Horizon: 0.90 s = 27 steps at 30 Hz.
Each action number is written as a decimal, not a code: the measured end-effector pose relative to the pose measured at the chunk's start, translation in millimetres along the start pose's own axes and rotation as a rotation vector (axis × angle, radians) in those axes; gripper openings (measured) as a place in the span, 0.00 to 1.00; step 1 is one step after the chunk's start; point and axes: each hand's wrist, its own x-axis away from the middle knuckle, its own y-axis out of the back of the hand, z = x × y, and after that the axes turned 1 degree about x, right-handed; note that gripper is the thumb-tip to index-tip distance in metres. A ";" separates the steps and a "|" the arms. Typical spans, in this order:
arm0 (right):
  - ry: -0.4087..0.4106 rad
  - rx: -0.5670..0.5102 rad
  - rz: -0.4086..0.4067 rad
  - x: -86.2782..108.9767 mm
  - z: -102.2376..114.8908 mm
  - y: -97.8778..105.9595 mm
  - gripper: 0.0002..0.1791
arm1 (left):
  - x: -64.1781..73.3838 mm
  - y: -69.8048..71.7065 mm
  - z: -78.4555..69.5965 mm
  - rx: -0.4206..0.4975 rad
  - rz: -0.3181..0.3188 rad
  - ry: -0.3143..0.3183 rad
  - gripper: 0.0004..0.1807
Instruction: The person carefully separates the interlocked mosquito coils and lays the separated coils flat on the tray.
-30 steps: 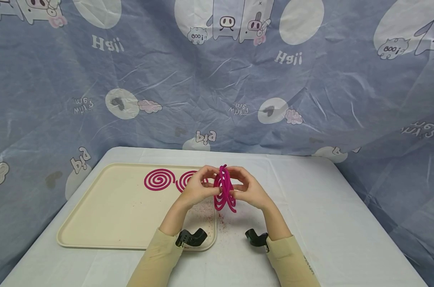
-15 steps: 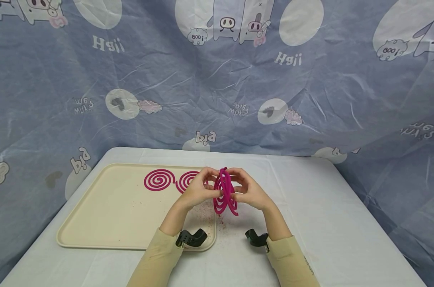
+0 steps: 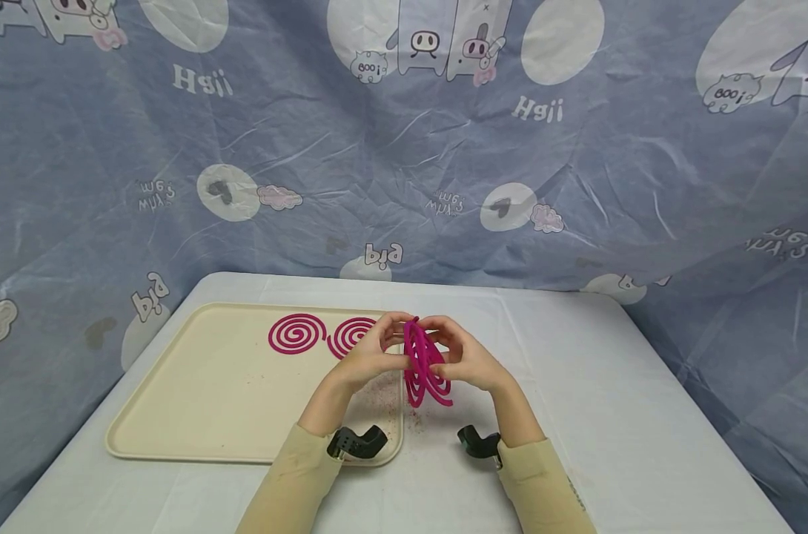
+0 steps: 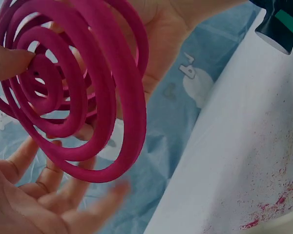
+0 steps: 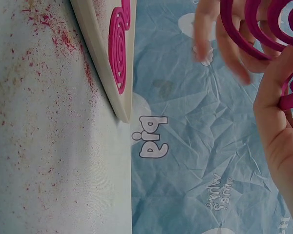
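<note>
Held coils (image 3: 419, 363): raised near right edge of tray (image 3: 237, 408) | Left hand (image 3: 369, 357): we pinch one side | Right hand (image 3: 469, 359): we pinch opposite, presumably because loops are brittle | Flat coils (image 3: 297, 334): tray's far edge

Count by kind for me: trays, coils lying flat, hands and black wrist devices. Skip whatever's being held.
Cream tray: 1
Magenta coils lying on it: 2
Hands, left hand and right hand: 2
Black wrist devices: 2
Total: 7, leaving out the interlaced spirals in the hands.
</note>
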 end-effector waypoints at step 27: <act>-0.005 -0.135 0.051 3.3 0.8 8.2 0.37 | -3.3 4.2 2.1 0.344 -0.178 0.160 0.14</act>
